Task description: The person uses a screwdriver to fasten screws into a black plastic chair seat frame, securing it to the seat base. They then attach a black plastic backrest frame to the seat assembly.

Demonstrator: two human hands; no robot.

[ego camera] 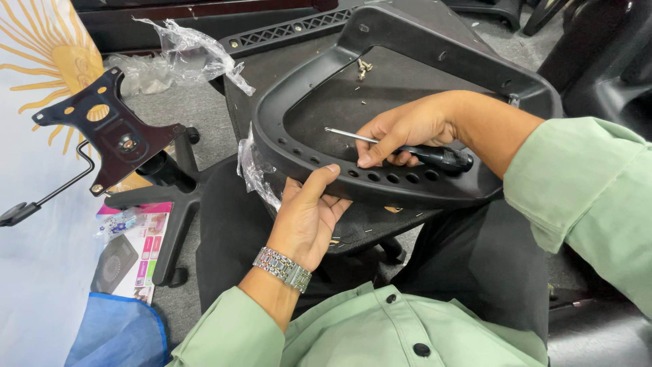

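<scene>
So we've got the black curved plastic chair frame (380,115) lying across our lap, and judging by the row of holes along its near rim, none has a screw in yet. Our left hand (305,217) grips that rim, thumb on top. Our right hand (407,132) is wrapped around the black-handled screwdriver (407,148), its shaft lying flat inside the frame, tip pointing left.

Her left hand (307,216) reaches up, palm upward, thumb hooked forward, a watch on the wrist. The right hand (406,129) curls closed, fingers pinching, forearm angled across.
</scene>
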